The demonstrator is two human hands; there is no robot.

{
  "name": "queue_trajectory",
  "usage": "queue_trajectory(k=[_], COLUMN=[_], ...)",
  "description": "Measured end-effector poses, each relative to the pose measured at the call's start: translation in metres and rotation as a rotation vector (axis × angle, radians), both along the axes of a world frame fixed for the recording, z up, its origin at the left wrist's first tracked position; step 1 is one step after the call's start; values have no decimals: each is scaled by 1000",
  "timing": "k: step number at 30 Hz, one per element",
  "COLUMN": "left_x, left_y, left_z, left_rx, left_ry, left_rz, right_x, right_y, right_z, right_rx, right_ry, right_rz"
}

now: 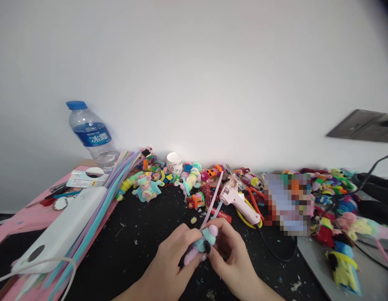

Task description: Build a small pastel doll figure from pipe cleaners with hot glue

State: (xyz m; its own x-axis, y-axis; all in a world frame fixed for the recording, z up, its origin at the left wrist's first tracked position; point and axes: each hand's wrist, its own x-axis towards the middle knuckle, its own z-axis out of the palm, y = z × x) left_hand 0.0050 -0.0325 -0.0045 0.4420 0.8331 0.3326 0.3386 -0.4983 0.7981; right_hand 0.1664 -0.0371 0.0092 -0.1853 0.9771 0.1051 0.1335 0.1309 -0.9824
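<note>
Low in the middle of the view, my left hand [173,259] and my right hand [233,257] are both closed around a small pipe-cleaner figure [209,234] in pastel pink and blue. Fingers of both hands pinch it from either side, and part of it is hidden behind them. A pink pipe cleaner [214,196] sticks up behind the figure; whether it joins the figure I cannot tell. Just beyond my hands lies a pale pink hot glue gun [240,202], its nozzle pointing left and its cord running right.
A bundle of pastel pipe cleaners [100,221] lies along a white power strip [65,221] on the left. Behind them stands a water bottle [92,133]. Several fuzzy figures [146,186] and a paper cup [174,164] line the wall. More figures [344,263] lie right, on a grey surface.
</note>
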Motion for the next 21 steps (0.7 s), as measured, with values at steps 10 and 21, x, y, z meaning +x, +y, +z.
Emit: queue_trajectory(k=[10,21], left_x=[1,1], left_y=[0,1], left_z=[-4,-6], left_rx=[-60,-26], left_ry=[-45,-86], left_rz=[16,6], right_x=[0,-1], right_y=[-1,0], right_z=[-2,-2], right_rx=[-22,-36], right_ry=[30,49], right_rz=[2,-2])
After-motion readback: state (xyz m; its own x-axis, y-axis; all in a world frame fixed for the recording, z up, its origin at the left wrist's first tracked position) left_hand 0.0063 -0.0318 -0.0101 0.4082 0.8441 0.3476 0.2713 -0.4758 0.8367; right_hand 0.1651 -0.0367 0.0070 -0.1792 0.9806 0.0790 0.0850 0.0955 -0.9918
